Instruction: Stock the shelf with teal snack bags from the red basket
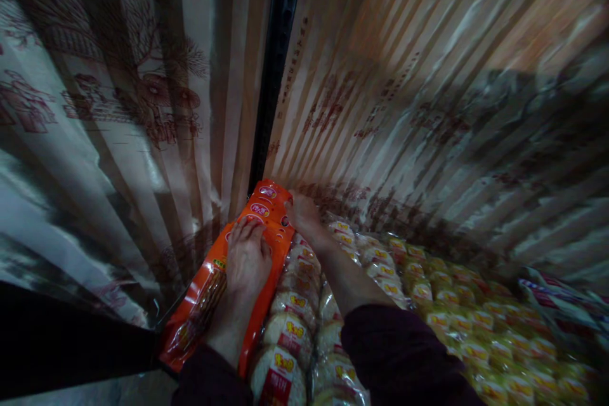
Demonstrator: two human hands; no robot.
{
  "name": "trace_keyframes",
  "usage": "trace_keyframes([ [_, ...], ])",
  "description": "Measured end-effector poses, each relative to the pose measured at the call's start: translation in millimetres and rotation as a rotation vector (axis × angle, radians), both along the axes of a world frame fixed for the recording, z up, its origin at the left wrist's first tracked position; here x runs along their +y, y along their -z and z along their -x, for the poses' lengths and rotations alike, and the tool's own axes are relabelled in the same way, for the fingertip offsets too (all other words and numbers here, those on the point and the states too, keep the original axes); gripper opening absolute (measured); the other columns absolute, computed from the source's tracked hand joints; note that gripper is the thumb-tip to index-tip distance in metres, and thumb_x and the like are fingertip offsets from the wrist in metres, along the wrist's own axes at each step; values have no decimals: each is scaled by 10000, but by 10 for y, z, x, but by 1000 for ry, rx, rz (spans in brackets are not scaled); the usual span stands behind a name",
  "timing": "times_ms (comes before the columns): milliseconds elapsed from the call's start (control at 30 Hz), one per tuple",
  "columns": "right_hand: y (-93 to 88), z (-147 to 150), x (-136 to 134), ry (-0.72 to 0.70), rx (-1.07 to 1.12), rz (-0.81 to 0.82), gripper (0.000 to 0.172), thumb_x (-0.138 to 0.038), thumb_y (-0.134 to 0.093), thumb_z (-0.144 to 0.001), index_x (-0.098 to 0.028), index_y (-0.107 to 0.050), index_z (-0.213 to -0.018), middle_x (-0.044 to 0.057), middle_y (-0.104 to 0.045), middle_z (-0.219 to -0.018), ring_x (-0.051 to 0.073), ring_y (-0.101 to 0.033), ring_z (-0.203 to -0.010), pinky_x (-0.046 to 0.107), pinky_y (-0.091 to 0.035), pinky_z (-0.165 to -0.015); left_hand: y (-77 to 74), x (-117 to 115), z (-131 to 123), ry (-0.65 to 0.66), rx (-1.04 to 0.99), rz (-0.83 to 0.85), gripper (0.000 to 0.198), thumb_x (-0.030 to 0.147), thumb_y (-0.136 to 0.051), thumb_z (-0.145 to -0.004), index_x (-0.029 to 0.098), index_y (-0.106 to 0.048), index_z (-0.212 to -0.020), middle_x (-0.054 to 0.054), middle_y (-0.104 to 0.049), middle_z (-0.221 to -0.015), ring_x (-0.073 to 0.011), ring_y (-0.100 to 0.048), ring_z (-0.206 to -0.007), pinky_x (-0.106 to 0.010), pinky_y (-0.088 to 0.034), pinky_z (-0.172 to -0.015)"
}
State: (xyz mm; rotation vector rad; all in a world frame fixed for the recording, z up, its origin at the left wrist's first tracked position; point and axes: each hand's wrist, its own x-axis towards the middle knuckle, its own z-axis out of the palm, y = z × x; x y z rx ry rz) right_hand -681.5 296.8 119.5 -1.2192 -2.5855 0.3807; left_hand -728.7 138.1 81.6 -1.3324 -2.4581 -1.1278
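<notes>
Bright orange food packets (pixel 281 242) with a clear window lie in the corner at the end of the display. The brown sticks or strips inside show through the window. My left hand (pixel 248 257) rests on top of the packets with its fingers laid out over the orange film. My right hand (pixel 304 214) is at the far right edge of the packets, its fingers bent around that edge; the fingertips are partly hidden. Directly right of the packets runs a row of round, flat cakes (pixel 291 330) in clear wrap with red and yellow labels.
Further rows of wrapped cakes (pixel 383 271) continue to the right, then many small yellow-wrapped items (pixel 499 346). Printed pleated paper (pixel 352 108) walls in the back and left. A dark upright post (pixel 275 57) stands in the corner. A blue, white and red package (pixel 561 298) lies far right.
</notes>
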Motion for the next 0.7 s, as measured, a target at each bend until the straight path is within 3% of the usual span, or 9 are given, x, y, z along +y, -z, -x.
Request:
trace_keyframes([
  [67,-41,-40,-44,36,61,-52,385,-171,-472,-849,-195,-572,-1220,112,-691,-1077,231,-633,-1023,320,-458,-881,-34,-12,7,1,3,-1,351,121,-424,-797,153,-676,-1039,-90,-661,-1170,-252,-519,-1209,-462,-355,-1089],
  [200,-142,-207,-205,13,220,-214,393,-186,-474,-855,-123,-569,-1231,147,-533,-1334,247,-440,-1277,391,-308,-1089,-101,-78,35,-39,12,33,366,134,-447,-790,137,-668,-1082,-96,-641,-1205,-281,-455,-1273,-472,-329,-1100],
  [367,-287,-482,-596,-120,327,-44,315,-138,-443,-838,-140,-656,-1070,144,-597,-1239,212,-523,-1191,372,-376,-1055,-176,-230,73,-160,53,149,375,165,-483,-777,114,-666,-1101,-152,-586,-1281,-337,-361,-1340,-498,-285,-1107],
  [533,-345,-720,-1259,-95,482,174,298,-135,-451,-819,-199,-649,-1032,101,-623,-1202,205,-547,-1178,383,-443,-1012,-249,-439,156,-203,-34,251,465,199,-442,-825,93,-551,-1265,-181,-527,-1347,-365,-360,-1335,-531,-321,-1062],
  [600,-287,-814,-1615,-67,510,266,307,-170,-453,-834,-218,-632,-1079,98,-603,-1242,209,-543,-1192,395,-454,-1012,-285,-534,215,-180,-84,287,462,196,-427,-839,109,-530,-1281,-174,-552,-1322,-337,-402,-1314,-508,-344,-1049],
  [700,-108,-940,-2200,-28,512,277,324,-222,-491,-840,-249,-621,-1136,95,-520,-1363,233,-478,-1273,442,-436,-1039,-345,-663,301,-131,-138,358,469,206,-419,-852,113,-491,-1306,-167,-584,-1283,-284,-481,-1258,-434,-376,-1032],
])
